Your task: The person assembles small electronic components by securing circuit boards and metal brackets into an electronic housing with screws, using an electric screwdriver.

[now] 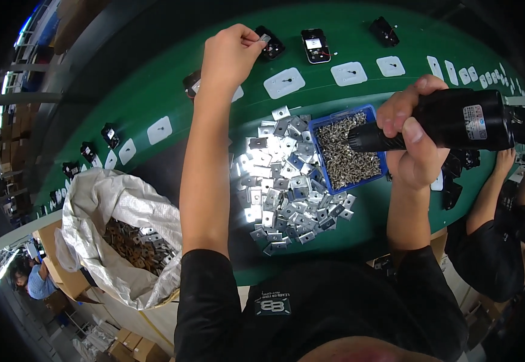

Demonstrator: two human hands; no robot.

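Observation:
At the far side of the green belt, my left hand (231, 55) pinches a small metal plate (265, 38) by its edge. The plate is right at an open black plastic housing (276, 48); I cannot tell whether it touches. My right hand (418, 142) is wrapped round a black power screwdriver (455, 120), held level with its nose pointing left. Beneath that nose stands a blue tray (321, 158) full of small screws (350, 154). Left of the tray spreads a loose heap of square metal plates (295, 193), each with a hole.
A white woven sack (135, 208) of metal parts stands at the left. Along the green belt (154, 90) lie white flat pieces (284, 82) and more black housings (316, 46). A co-worker's arm (485, 196) reaches in at the right, near several black parts (451, 190).

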